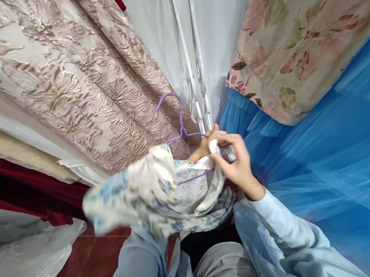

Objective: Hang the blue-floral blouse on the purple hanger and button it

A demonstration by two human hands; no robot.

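A pale floral garment (pixel 157 193) with blue print hangs bunched in front of me, blurred on its left side. A thin purple wire hanger (pixel 179 114) runs through it, hook pointing up. My right hand (pixel 236 164) pinches the garment's edge near the hanger's shoulder. My left hand (pixel 204 148) is mostly hidden by the cloth; its fingers grip the fabric and hanger right beside my right hand.
A beige and gold embossed curtain (pixel 77 86) hangs at left over dark red cloth (pixel 29 192). A sheer white curtain (pixel 167 36) is behind. Blue tulle (pixel 322 148) and a floral bedcover (pixel 294 42) fill the right. Red-brown floor tiles (pixel 94 255) lie below.
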